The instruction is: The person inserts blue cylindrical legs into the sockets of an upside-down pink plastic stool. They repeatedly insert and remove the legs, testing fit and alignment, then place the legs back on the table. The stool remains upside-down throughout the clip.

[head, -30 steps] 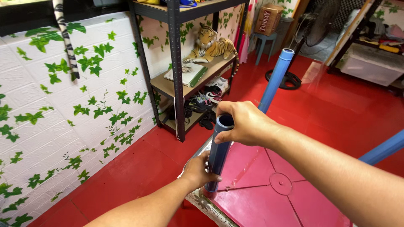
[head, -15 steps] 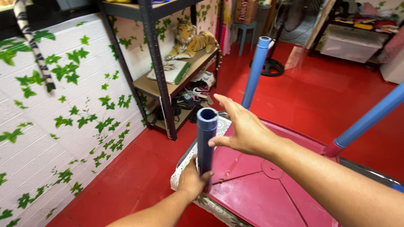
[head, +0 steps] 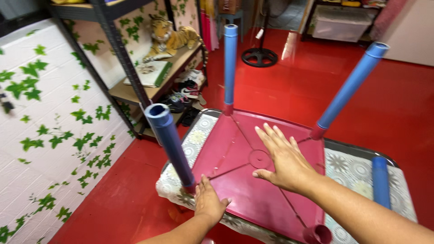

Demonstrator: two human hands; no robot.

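Observation:
A dark pink plastic table top (head: 235, 149) lies upside down on a patterned cloth (head: 348, 169). Three blue tube legs stand in its corner sockets: the near left leg (head: 169, 140), the far leg (head: 230, 63) and the right leg (head: 348, 88). A loose blue leg (head: 379, 180) lies on the cloth at the right. The near right socket (head: 316, 234) holds no leg. My left hand (head: 209, 201) rests flat on the near edge beside the base of the near left leg. My right hand (head: 282, 158) lies open, palm down, on the middle of the top.
A black metal shelf (head: 131, 77) stands at the left with a toy tiger (head: 169, 38), a book and shoes (head: 185, 92). A white wall with green leaf pattern (head: 49, 131) runs along the left. The floor is glossy red (head: 289, 86); a fan base (head: 259, 56) stands behind.
My right hand left the top of the near left leg and came down flat on the table's underside. My left hand slid from the leg's base onto the table edge.

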